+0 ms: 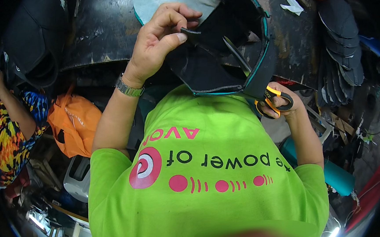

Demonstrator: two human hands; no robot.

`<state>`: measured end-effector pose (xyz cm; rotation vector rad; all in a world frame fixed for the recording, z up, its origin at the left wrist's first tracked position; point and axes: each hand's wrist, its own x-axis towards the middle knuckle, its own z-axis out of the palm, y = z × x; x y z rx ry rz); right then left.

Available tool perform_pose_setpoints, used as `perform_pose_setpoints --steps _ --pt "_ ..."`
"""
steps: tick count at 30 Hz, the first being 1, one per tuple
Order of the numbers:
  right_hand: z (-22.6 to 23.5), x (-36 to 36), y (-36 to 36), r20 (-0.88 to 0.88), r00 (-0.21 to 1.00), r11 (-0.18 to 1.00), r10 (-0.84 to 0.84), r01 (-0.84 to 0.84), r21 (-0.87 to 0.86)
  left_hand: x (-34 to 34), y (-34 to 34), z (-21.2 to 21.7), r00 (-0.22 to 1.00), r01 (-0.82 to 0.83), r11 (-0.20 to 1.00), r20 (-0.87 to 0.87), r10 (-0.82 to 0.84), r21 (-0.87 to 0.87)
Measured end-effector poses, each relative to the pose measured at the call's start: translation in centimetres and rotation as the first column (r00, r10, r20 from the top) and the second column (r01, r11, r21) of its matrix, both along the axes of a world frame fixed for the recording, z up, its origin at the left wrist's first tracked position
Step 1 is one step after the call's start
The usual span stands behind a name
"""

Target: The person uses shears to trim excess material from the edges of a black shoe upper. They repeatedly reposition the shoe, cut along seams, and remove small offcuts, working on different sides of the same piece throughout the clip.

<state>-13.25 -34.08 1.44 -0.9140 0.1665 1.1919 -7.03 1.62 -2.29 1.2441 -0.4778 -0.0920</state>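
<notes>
Left hand (160, 39) pinches black strip (191, 31) taut off dark fabric piece (213, 68); right hand (281, 103) fingers closed through orange scissors (270, 99) loops, blades into fabric.

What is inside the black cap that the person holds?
Inside the black cap, the dark lining and the scissors blades show, with a strip pinched by the left hand. The cap covers its front.

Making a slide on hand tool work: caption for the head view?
Left hand pinches black fabric piece; right hand works orange-handled scissors at its teal-trimmed edge.
</notes>
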Motion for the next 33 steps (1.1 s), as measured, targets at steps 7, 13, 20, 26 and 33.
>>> perform_pose_setpoints --steps 7,13,20,26,33 --pt "0.5 -0.7 -0.7 0.078 0.997 0.985 -0.01 0.024 -0.174 -2.0 -3.1 0.1 0.95 -0.306 0.952 -0.079 0.303 -0.029" --pt "1.4 -0.8 -0.8 0.195 0.969 0.939 -0.154 0.205 -0.276 -2.1 -6.1 0.4 0.88 -0.466 0.88 -0.15 0.45 -0.096" --pt "2.5 -2.3 -0.1 0.26 0.924 0.85 -0.28 0.364 -0.38 0.9 -2.9 4.1 0.961 -0.246 0.92 -0.046 0.273 0.304" --pt "4.1 -3.5 2.6 0.627 0.729 0.67 -0.274 0.612 -0.419 5.9 -0.8 6.5 0.82 -0.164 0.494 0.396 -0.413 0.854" --pt "5.3 -3.6 5.1 0.706 0.686 0.783 0.178 0.336 -0.523 7.5 -1.7 7.2 0.772 0.044 0.413 0.232 -0.592 0.91"
